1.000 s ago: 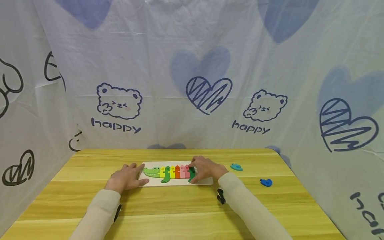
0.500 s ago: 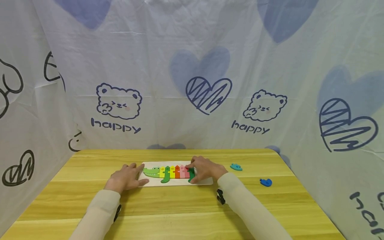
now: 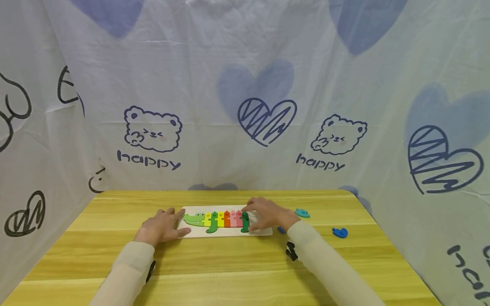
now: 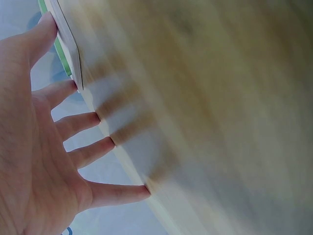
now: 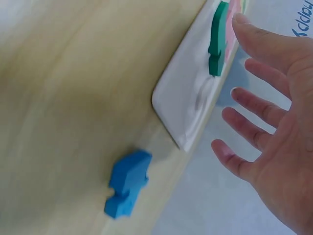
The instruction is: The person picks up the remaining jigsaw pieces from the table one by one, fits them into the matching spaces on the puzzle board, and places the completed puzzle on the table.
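A white puzzle board [image 3: 226, 233] lies on the table with a crocodile of coloured wooden pieces set in it. Its light-green head [image 3: 194, 220] is at the left, followed by yellow, green, orange and pink pieces. My left hand [image 3: 158, 227] rests at the board's left end, thumb and fingers spread against its edge and the tabletop. Near the right end, my right hand [image 3: 268, 213] hovers by the dark green leg piece [image 5: 219, 41], fingers spread and holding nothing. In the right wrist view the thumb is close to that piece; whether it touches cannot be told.
A light-blue piece [image 3: 302, 213] and a dark blue piece [image 3: 340, 232] lie on the table to the right. Another blue piece [image 3: 281, 230] is partly hidden by my right wrist. A printed cloth [image 3: 214, 170] hangs behind the table.
My right hand has shifted a little to the right, away from the dark green piece, which shows more fully. A blue piece beside the wrist has come into sight. The left hand stays put.
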Tool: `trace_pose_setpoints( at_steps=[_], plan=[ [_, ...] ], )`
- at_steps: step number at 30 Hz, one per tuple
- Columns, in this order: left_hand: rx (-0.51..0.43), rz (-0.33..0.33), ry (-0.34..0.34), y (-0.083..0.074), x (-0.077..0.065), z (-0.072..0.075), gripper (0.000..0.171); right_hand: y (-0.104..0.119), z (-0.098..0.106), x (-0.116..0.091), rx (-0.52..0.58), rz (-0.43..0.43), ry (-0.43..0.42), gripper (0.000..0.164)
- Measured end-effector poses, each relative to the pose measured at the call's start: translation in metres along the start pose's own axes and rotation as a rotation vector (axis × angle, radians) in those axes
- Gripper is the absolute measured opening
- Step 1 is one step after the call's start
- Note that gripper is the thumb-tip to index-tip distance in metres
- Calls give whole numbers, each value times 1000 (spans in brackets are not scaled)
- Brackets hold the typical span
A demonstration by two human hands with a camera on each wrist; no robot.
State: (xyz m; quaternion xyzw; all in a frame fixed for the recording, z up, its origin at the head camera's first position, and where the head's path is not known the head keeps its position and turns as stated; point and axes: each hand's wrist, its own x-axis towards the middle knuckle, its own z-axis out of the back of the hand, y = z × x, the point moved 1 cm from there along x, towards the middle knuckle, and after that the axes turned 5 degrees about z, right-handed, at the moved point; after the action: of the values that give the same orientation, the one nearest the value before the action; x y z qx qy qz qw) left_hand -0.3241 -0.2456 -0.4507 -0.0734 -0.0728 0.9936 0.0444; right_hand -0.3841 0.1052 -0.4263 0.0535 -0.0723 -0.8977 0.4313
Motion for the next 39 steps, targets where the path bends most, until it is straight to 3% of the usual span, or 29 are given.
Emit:
trace_pose_setpoints(
  at_steps=[12,28,39],
  plan=[
    [6,8,-1,0,1,0,88,-15,16,-34,0,-2,-12,51],
    [4,-2,-2,1,1,0,88,-42,7,-81,-98,-44,-43,51],
    [4,-4,-3,1,0,0,87,-51,-4,-92,-126,-72,-69,45]
  ],
)
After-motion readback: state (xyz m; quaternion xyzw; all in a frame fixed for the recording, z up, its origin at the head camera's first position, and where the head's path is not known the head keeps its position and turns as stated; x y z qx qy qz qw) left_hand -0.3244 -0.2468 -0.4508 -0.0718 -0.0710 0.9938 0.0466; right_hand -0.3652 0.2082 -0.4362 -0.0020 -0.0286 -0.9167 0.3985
